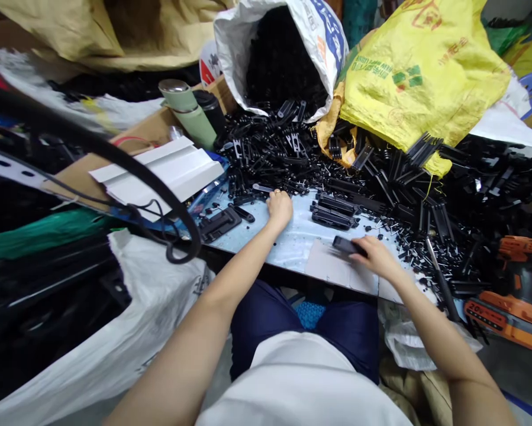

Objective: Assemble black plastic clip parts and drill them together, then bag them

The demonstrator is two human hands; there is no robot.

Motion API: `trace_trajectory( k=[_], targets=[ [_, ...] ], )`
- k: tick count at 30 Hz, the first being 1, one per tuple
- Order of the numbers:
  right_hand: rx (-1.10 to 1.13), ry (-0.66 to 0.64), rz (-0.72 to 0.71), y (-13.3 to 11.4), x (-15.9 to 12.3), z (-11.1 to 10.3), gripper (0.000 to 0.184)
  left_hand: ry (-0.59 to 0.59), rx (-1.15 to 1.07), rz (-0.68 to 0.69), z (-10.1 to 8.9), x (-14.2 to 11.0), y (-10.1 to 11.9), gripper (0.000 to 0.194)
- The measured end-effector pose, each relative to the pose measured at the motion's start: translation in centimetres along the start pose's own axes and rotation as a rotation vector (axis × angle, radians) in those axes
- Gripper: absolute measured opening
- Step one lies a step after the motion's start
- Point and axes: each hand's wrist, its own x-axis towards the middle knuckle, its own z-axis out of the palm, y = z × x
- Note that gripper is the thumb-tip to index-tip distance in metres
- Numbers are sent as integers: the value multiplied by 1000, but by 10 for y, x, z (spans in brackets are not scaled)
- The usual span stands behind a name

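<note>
My left hand (280,207) is at the near edge of a heap of small black plastic parts (270,157), with its fingers curled down. What they pinch, if anything, is hidden. Just left of those fingers lies a flat grey strip (262,188). My right hand (374,254) grips a black oblong plastic part (348,244) by its right end, over a pale cardboard sheet (328,266); the part is slightly blurred. Several long black plastic assemblies (334,211) lie side by side between my hands. A black rectangular frame piece (221,223) sits to the left.
A white sack (230,47) spills black parts at the back, beside a yellow sack (425,77). Screws (412,248) are scattered at right, near an orange cordless drill (509,296). A green flask (188,112) stands back left; a black cable (128,160) arches across the left side.
</note>
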Motion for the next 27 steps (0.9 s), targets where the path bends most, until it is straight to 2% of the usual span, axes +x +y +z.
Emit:
trace_trajectory(
  k=[3,6,8,11,14,16,18,24,27],
  targets=[
    [-4,-43,2,-31,-4,21,43,-40,-92,100,2,-7,-6,28],
    [90,-24,35,-40,1,33,42,-55,-247,258,0,-36,-9,28],
    [265,44,125,-40,8,35,43,-63,-367,344,-1,-61,-6,26],
    [669,157,301,-42,19,33,50,-101,-579,414,0,-93,8,32],
    [1071,126,405,-52,28,29,58,-155,-765,448,4,-112,27,37],
    [1190,103,403,-56,28,25,62,-126,-815,466,5,-118,35,37],
    [1158,135,338,-55,25,19,63,-76,-795,500,2,-121,38,37],
    [768,220,20,-36,9,-1,52,10,-663,595,-7,-134,36,33],
    [684,286,-24,-45,5,0,50,112,-693,579,-5,-144,45,34]
  ],
)
